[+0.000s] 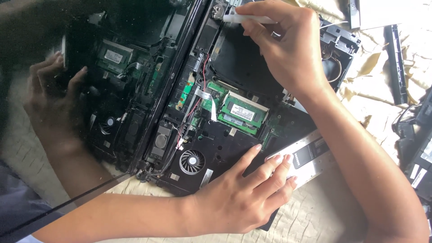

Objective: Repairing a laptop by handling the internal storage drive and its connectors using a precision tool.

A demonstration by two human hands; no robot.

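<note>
An opened black laptop base (225, 139) lies on a cream cloth, its insides bare: a round fan (192, 161), a green memory module (243, 112), red and white wires. My left hand (243, 198) lies flat on the base's near edge, fingers touching a silver panel strip (310, 155). My right hand (283, 45) grips a thin white tool (249, 19), its tip at a metal hinge part (218, 11) in the far corner. The glossy dark screen (112, 67) stands open on the left and mirrors a hand and the insides.
A long black strip (396, 63) lies on the cream cloth (373, 103) at the right. More black casing parts with white labels (420, 153) sit at the right edge. A pale flat part (391, 11) is at the top right.
</note>
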